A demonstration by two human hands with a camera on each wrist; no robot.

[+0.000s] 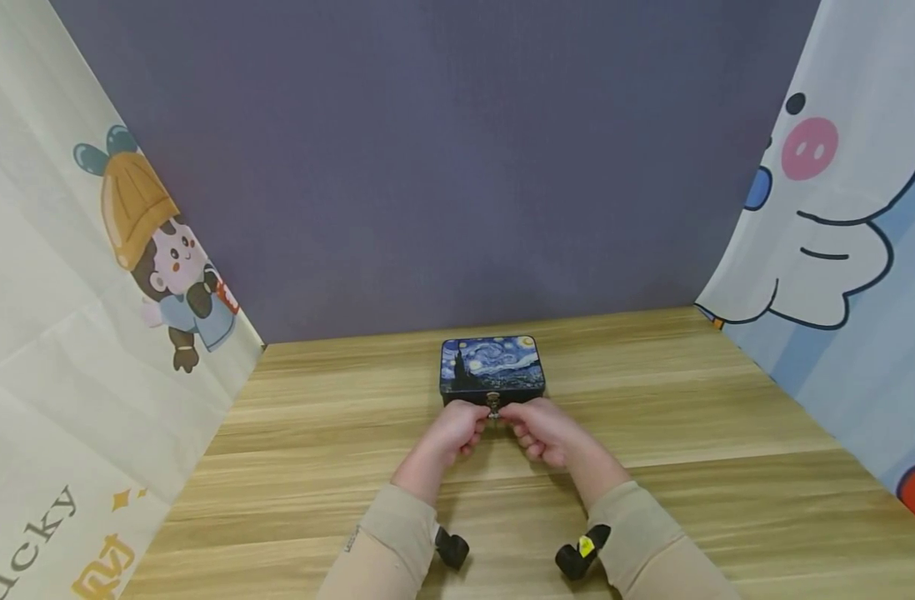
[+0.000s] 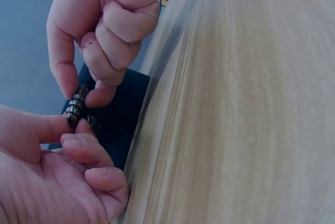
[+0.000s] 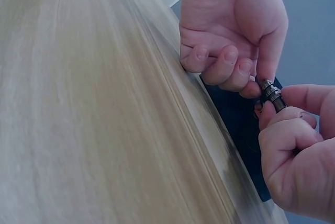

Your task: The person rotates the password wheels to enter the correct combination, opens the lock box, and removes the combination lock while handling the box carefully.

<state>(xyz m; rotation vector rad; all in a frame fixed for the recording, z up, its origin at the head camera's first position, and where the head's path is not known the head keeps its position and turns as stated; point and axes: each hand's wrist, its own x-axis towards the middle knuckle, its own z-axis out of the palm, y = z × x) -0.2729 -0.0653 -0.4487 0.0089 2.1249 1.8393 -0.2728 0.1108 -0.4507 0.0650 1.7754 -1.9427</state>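
A small dark tin box (image 1: 493, 364) with a swirling blue night-sky picture on its lid stands closed on the table, its front latch (image 1: 492, 398) towards me. At the latch is a small combination padlock (image 2: 77, 104) with numbered rings. My left hand (image 1: 459, 427) pinches one end of this lock between thumb and index finger, the other fingers curled. From the opposite side, my right hand (image 1: 545, 429) pinches the lock's other end in the same way. The digits on the rings are too small to read, and the hands partly cover the box front.
The wood-grain table (image 1: 315, 467) extends around the box on all sides. Behind it rises a grey-purple panel (image 1: 457, 167). Printed cloths hang at the left (image 1: 45, 275) and right (image 1: 862, 275). A black wrist camera mount sits at each sleeve cuff.
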